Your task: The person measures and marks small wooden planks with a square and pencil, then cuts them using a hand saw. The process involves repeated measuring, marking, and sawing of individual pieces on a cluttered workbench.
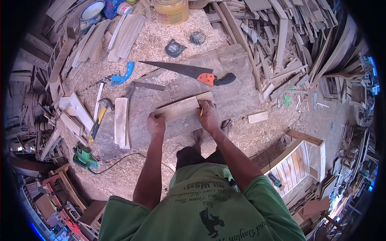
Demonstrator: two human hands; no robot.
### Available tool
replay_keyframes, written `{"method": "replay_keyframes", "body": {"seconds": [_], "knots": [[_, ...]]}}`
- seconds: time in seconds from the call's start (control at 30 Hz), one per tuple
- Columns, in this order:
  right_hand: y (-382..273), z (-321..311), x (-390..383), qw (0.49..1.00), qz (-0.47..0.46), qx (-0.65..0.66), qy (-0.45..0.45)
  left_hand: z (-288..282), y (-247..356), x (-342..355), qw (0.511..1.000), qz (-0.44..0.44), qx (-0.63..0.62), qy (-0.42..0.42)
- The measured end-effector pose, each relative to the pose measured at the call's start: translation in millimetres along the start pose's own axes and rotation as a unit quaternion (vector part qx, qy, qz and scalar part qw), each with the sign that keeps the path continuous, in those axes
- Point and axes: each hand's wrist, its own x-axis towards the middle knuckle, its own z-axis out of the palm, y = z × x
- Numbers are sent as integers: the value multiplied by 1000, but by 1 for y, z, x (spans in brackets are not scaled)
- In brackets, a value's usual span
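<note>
My left hand pinches the near left end of a light wooden board on the grey worktop board. My right hand is at the board's right end, fingers curled on it, holding a yellow pencil. Just beyond lie a metal square and a handsaw with an orange and black handle. A blue-handled saw sits farther left. Left of my left hand are short wooden pieces and a hammer with a yellow and black handle.
A green power planer with a cord sits at lower left. Two tape measures and a yellow bucket stand among sawdust beyond. Stacked offcuts crowd the right. A wooden frame with slats lies at lower right.
</note>
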Motion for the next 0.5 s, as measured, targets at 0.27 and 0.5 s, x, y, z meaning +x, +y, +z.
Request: {"method": "replay_keyframes", "body": {"seconds": [0.27,0.5], "knots": [[4,2,1,1000,-6,12,-18,-1,-3,3,1000,-17,-5,-1],[-3,-2,1,999,8,5,-32,-5,13,-4,999,-28,2,-36]]}}
